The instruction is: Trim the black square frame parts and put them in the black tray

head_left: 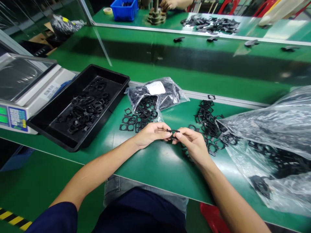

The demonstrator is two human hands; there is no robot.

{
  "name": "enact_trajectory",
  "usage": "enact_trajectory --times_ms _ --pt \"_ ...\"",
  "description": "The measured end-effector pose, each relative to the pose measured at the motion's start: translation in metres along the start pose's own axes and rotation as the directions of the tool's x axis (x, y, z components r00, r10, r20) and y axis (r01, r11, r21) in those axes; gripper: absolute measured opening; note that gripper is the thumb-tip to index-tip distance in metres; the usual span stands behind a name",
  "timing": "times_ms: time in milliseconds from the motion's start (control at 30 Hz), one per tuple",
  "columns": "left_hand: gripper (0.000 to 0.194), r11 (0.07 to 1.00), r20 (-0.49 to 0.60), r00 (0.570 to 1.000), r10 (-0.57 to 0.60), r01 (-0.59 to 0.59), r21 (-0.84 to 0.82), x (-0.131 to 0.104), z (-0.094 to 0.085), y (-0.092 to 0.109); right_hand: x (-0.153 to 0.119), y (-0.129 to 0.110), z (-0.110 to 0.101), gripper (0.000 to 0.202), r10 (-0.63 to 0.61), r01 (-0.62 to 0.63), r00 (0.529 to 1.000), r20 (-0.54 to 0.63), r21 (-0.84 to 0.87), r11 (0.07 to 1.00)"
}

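Observation:
My left hand and my right hand meet over the green bench, each pinching a small black plastic part between them. The part appears edge-on, and whether it is one piece or two fitted together I cannot tell. Just beyond my left hand, flat black square rings spill from a clear plastic bag with a white label. Beside my right hand lies a heap of black ring-like parts, which runs into a large clear bag at the right.
A black tray holding many black parts stands at the left, against a weighing scale. One ring lies on the metal rail. Across the belt are a blue bin and another person's hand.

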State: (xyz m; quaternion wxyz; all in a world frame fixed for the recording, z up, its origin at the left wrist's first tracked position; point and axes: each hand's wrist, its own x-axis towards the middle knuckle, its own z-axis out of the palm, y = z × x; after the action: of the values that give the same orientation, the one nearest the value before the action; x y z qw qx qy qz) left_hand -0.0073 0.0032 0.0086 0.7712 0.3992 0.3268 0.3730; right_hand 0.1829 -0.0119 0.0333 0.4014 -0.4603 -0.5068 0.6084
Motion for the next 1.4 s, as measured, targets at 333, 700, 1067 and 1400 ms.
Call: enact_trajectory --times_ms 333,700,1067,1400 --pt "0.044 1.000 -0.052 0.998 0.020 -0.019 0.015 0.003 -0.002 0.000 0.002 0.003 -0.002 0.034 0.024 -0.022 0.999 -0.043 0.056 0.998" --pt "0.043 0.987 -0.096 0.987 0.128 -0.117 0.112 0.001 0.003 0.002 0.000 0.003 -0.001 0.037 -0.002 0.004 0.992 -0.122 0.018 1.000" --pt "0.017 0.841 -0.138 0.903 0.408 -0.312 0.442 -0.004 0.010 -0.004 -0.009 0.006 0.005 0.019 -0.370 0.306 0.921 -0.125 -0.360 0.881" --pt "0.012 0.824 -0.089 0.916 0.392 -0.307 0.476 -0.004 0.010 -0.003 -0.005 0.006 0.001 0.023 -0.278 0.244 0.953 -0.120 -0.237 0.940"
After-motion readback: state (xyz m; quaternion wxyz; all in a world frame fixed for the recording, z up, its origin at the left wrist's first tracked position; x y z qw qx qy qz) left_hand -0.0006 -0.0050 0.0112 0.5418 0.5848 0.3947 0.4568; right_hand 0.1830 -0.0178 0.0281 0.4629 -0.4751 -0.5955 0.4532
